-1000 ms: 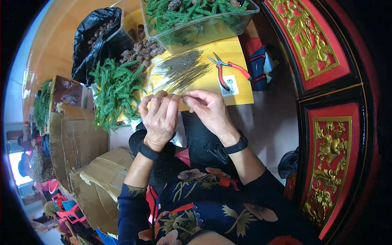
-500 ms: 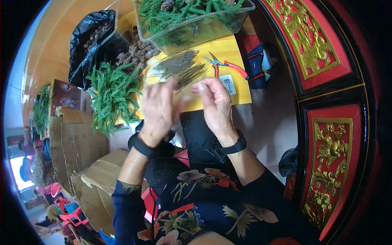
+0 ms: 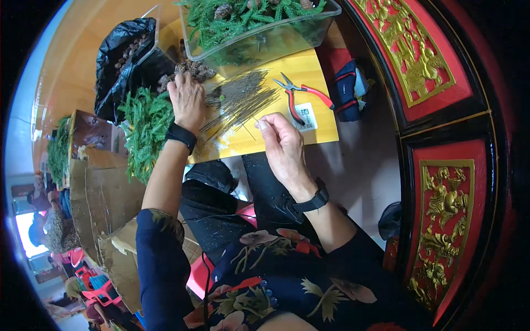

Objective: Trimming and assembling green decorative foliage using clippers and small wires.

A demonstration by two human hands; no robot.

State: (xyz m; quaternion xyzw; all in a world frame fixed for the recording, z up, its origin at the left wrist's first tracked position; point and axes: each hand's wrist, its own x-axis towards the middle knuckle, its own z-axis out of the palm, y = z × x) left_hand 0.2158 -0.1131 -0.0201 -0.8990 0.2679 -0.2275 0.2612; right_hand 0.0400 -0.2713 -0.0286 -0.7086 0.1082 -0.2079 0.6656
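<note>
While the right hand [image 3: 282,144] pinches what looks like one thin wire [image 3: 255,119] between thumb and fingertips, the left hand [image 3: 187,100] reaches farther out with its fingers bent down at the near side of a heap of brown pine cones [image 3: 197,70]; its fingertips are hidden, so I cannot tell whether it grips one. Black bands circle both wrists, and dark sleeves end around the elbows. Between the hands and a little beyond them, a loose pile of thin dark wires [image 3: 243,94] lies slantwise on the yellow tabletop [image 3: 326,131]. Right of that pile rest red-handled pliers [image 3: 291,88], handles splayed, tips pointing to the far left, one handle reaching over a white label [image 3: 305,117]. Just left of the left hand sits a bunch of green sprigs [image 3: 144,127], with a black plastic bag [image 3: 110,91] beyond it holding more brown cones. At the far side stands a clear plastic bin [image 3: 276,52], filled with green sprigs and a few cones. Past the right edge is a dark blue pouch [image 3: 346,91] with red trim; farther right rise red panels [image 3: 464,165] with gold carvings. Torn cardboard [image 3: 105,193] stands at the near left.
</note>
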